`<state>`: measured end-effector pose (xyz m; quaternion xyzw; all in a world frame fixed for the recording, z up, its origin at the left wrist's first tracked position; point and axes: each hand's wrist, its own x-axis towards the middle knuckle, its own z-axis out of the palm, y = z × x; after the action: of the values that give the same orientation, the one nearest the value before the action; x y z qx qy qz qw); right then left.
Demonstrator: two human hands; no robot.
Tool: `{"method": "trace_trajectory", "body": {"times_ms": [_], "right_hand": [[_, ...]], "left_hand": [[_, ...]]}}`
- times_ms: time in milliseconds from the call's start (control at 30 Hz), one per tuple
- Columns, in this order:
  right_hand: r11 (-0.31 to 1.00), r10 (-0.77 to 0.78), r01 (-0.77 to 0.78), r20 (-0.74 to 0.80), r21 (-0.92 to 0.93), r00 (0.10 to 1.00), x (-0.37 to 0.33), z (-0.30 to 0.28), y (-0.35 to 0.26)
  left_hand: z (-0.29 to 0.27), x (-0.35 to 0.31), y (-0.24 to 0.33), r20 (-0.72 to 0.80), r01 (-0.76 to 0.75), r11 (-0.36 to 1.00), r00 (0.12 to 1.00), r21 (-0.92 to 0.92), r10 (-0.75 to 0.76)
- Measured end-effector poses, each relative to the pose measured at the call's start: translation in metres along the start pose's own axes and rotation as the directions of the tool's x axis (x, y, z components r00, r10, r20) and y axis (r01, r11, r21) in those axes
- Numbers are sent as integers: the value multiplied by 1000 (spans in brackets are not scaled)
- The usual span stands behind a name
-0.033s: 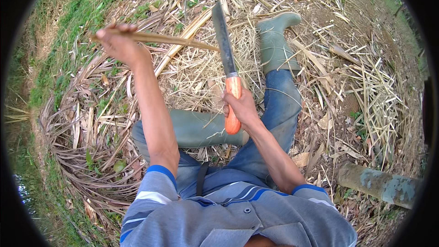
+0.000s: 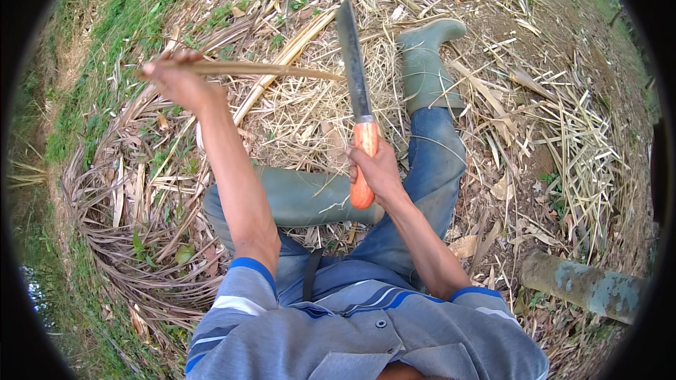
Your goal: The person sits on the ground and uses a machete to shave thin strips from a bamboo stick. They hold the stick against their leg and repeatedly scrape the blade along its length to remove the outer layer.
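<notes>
My right hand (image 2: 378, 169) is closed round the orange handle of a machete (image 2: 355, 63), its long dark blade pointing away from me. Out to the left, my left hand (image 2: 179, 83) grips one end of a narrow brown stick (image 2: 264, 70), held roughly level. The stick's far end comes up to the left edge of the blade; whether they touch I cannot tell. Both are held above a heap of thin pale shavings (image 2: 303, 109) on the ground between my legs.
My left boot (image 2: 303, 197) lies folded across in front of me; my right boot (image 2: 422, 63) stretches forward. Long split stalks (image 2: 282, 60) lie beyond the shavings. Pale strips (image 2: 581, 141) are piled at right, near a greenish log (image 2: 581, 283). Dry fronds (image 2: 113, 253) curve along the left.
The machete has shifted slightly to the right and away from me. My left hand and its end of the stick have moved slightly left and nearer to me.
</notes>
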<state>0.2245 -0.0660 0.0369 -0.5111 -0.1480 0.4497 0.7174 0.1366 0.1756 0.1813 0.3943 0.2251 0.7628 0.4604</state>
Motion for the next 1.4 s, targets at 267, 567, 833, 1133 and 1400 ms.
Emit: {"method": "trace_trajectory", "body": {"times_ms": [267, 567, 833, 1133, 1400], "right_hand": [[976, -134, 113, -106, -186, 985, -43, -39, 6], [949, -194, 182, -23, -256, 981, -56, -28, -19], [902, -248, 256, 68, -349, 966, -49, -23, -56], [701, -682, 660, 18, -272, 731, -24, 10, -100], [930, -28, 57, 85, -363, 996, 12, -27, -27]], "left_hand": [[-99, 26, -24, -527, 3, 1000, 850, 2, -1], [-12, 1, 12, 248, -87, 978, 960, -190, 134], [-18, 1, 6, 393, 9, 982, 917, -189, 67], [-13, -1, 9, 494, 29, 982, 867, -184, 67], [-20, -2, -2, 423, 85, 983, 906, -166, -7]]}}
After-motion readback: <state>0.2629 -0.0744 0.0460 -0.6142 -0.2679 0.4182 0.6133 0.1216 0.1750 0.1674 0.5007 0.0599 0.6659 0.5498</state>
